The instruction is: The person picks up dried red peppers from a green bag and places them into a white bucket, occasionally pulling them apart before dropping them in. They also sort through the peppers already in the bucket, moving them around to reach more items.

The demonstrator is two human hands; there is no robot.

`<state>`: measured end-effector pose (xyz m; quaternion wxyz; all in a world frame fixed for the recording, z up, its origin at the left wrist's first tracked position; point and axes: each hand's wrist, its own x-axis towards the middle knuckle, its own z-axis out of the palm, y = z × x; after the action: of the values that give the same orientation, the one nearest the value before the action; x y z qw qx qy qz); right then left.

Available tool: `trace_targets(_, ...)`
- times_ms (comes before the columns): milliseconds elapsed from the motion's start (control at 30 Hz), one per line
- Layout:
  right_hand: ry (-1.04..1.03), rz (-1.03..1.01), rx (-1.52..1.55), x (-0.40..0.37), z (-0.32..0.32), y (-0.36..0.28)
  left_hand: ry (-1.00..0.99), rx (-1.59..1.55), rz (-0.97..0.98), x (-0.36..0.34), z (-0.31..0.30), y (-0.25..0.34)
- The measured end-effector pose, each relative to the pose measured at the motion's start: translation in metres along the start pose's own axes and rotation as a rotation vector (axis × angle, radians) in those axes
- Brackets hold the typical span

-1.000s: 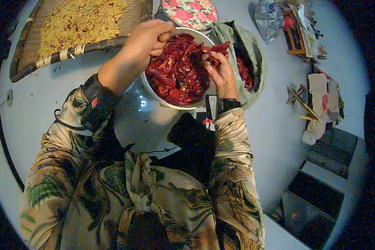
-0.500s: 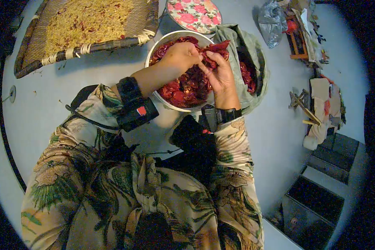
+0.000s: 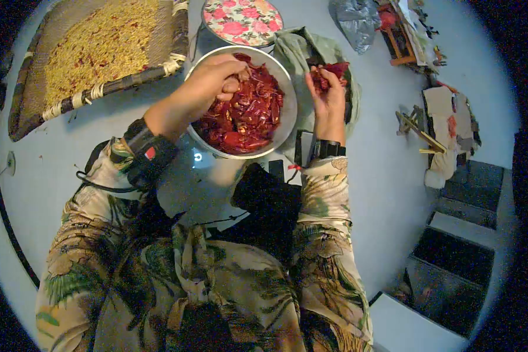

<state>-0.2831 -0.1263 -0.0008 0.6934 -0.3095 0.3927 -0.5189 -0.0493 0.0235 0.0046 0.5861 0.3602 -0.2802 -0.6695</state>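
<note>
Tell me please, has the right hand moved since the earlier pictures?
Yes. Judged against the green sack, the right hand has moved rightward, from the edge of the bowl to over the sack's opening.

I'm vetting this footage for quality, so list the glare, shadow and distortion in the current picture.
Head view: strong fisheye bending, with black, speckled corners; head view: a small, bright glare spot on the pale floor, just below the basin in the picture; head view: a soft shadow along the near edge of the woven tray.

Pale bluish floor (image 3: 387,193), softly reflecting light (image 3: 198,157).
</note>
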Motion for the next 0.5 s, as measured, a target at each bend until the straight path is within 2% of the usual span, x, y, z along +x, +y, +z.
trace_targets(67, 0.07, -0.119, -0.044, 0.021, -0.029, -0.008, 0.017, -0.045, -0.011, -0.002, 0.001, 0.003)
trace_targets(167, -0.018, -0.032, -0.193, 0.028, -0.063, -0.03, 0.027, -0.104, -0.013, -0.005, 0.003, 0.013)
trace_targets(267, 0.369, -0.087, -0.402, 0.016, -0.068, -0.025, 0.014, -0.132, 0.009, -0.003, -0.002, 0.008)
trace_targets(367, 0.45, -0.135, -0.487, 0.04, -0.108, -0.016, 0.021, -0.122, 0.031, -0.004, -0.001, 0.008)
trace_targets(500, 0.269, -0.145, -0.463, 0.024, -0.075, -0.024, -0.01, -0.086, 0.05, -0.001, -0.006, 0.007)
